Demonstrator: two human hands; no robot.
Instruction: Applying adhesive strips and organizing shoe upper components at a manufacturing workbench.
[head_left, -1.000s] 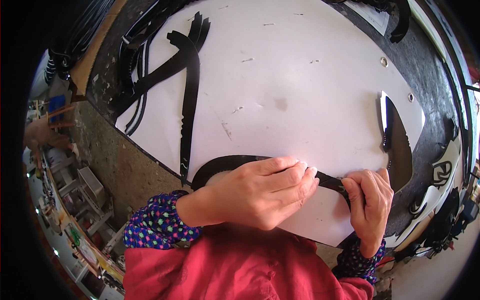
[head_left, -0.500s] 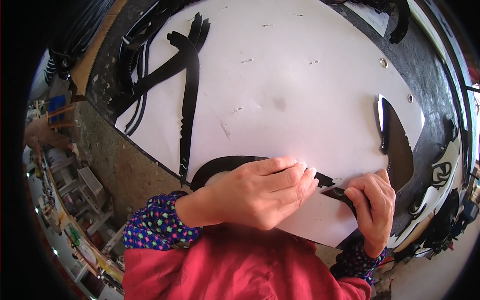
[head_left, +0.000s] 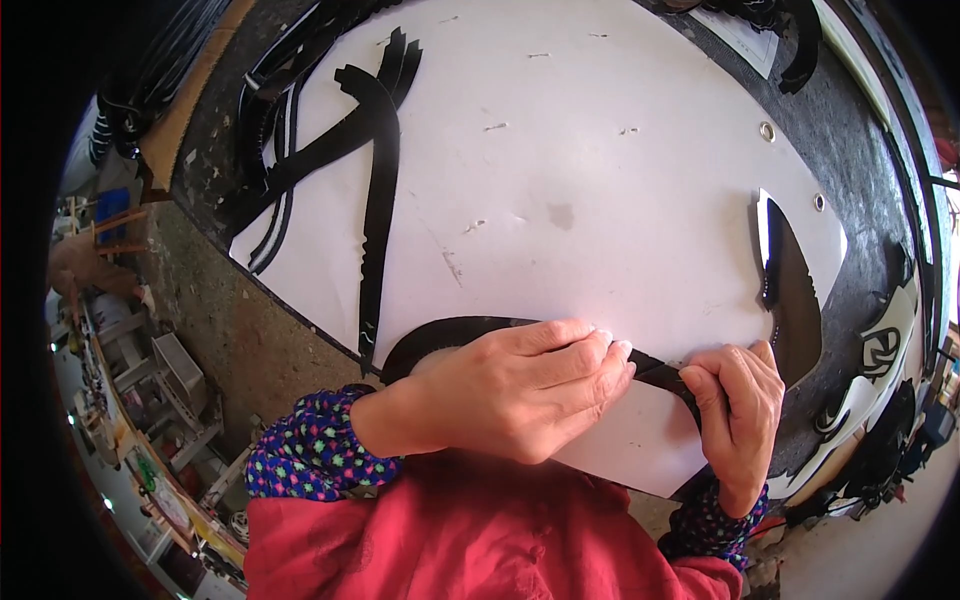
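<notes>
Near the front edge of a white board (head_left: 560,215), my left hand (head_left: 520,385) is closed over a long curved black strip (head_left: 445,335), its fingertips pinching the edge. My right hand (head_left: 740,410) pinches a second black strip (head_left: 690,388) between thumb and bent fingers. The two strips meet or overlap in the short span between my hands; the exact joint is too small to make out. My left palm hides much of the first strip.
Long notched black strips (head_left: 378,220) lie crossed on the board's left. A dark curved piece with a white edge (head_left: 795,290) rests at the right, below two metal eyelets (head_left: 767,131). White templates (head_left: 850,410) lie beyond the right edge. A grey crate (head_left: 180,370) stands at the lower left.
My right hand has shifted slightly left, bringing its strip's end against the other strip; the gap between them has closed. My left hand stays nearly in place.
</notes>
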